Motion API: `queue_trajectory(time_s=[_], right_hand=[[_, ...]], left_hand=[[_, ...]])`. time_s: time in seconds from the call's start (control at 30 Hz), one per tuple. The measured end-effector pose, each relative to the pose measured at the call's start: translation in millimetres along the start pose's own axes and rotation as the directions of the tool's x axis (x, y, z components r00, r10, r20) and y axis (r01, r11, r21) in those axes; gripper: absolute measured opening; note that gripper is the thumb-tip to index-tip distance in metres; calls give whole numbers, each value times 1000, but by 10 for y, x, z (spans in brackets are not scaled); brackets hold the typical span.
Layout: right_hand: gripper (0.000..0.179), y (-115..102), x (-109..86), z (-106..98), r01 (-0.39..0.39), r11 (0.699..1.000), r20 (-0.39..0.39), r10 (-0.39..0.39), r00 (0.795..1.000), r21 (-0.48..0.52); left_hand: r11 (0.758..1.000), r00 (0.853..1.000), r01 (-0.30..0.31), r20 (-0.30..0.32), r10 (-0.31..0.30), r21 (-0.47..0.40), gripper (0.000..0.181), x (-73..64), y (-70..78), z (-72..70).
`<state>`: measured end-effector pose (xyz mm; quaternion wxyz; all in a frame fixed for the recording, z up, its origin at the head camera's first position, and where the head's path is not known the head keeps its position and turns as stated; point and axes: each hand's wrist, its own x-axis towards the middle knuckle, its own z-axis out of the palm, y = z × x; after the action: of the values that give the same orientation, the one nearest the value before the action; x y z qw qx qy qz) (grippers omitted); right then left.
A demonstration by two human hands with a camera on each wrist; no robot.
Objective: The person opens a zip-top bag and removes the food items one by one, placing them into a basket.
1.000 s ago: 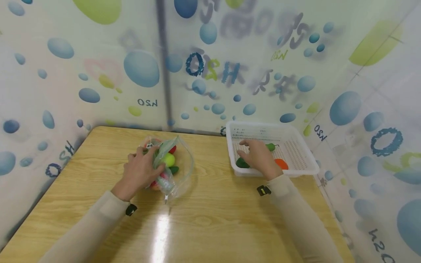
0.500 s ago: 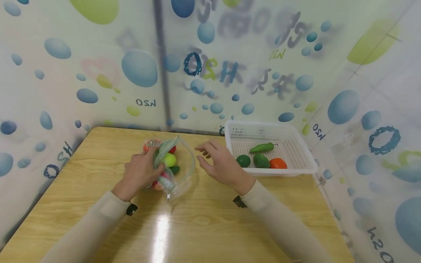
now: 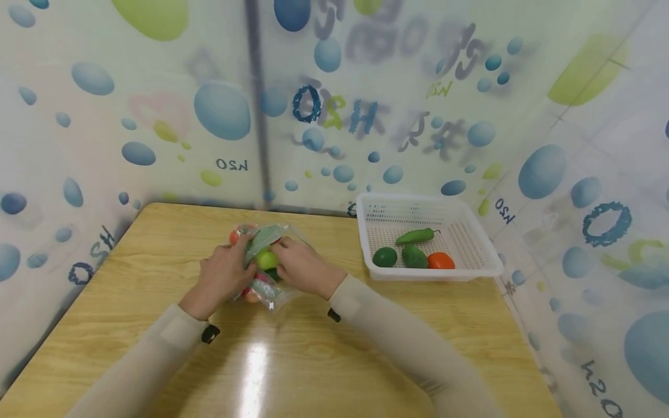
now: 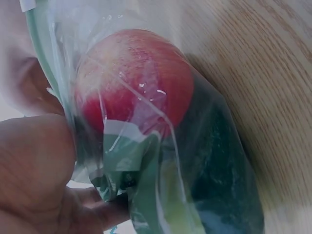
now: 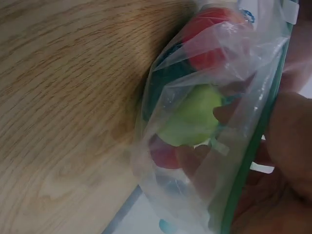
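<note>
A clear zip bag (image 3: pixel 276 295) with a green zip edge lies on the left part of the table, full of fruit and vegetables. My left hand (image 3: pixel 223 273) grips its near side, the thumb and fingers pinching the plastic. My right hand (image 3: pixel 303 267) reaches through the bag's mouth, and its curled fingers hold a light green apple (image 5: pixel 192 117) inside. Also in the bag are a red apple (image 4: pixel 136 80) and a long dark green vegetable (image 4: pixel 214 165), perhaps a cucumber. Plastic blurs the remaining contents.
At the right stands a white perforated basket (image 3: pixel 475 241). In it lie a long green pepper (image 3: pixel 415 235), a dark green round piece (image 3: pixel 384 257), a green bumpy piece (image 3: pixel 414 257) and an orange-red tomato (image 3: pixel 441 260). The wooden table (image 3: pixel 324 360) meets patterned walls behind.
My right hand has moved left from over the basket into the bag's mouth, its fingers now on the green apple. The left hand has kept its grip on the bag.
</note>
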<state>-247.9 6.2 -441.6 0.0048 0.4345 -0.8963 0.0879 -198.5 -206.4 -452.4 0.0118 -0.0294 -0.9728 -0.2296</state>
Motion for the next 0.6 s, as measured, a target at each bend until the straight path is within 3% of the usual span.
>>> queue_trajectory(time_s=[0.27, 0.6], right_hand=[[65, 30, 220, 165, -56, 992, 66, 49, 997, 113], [46, 2, 318, 223, -128, 988, 115, 118, 986, 88]], left_hand=[[999, 1000, -31, 7, 31, 10, 68, -5, 3, -19], [999, 999, -25, 22, 24, 28, 69, 14, 30, -16]])
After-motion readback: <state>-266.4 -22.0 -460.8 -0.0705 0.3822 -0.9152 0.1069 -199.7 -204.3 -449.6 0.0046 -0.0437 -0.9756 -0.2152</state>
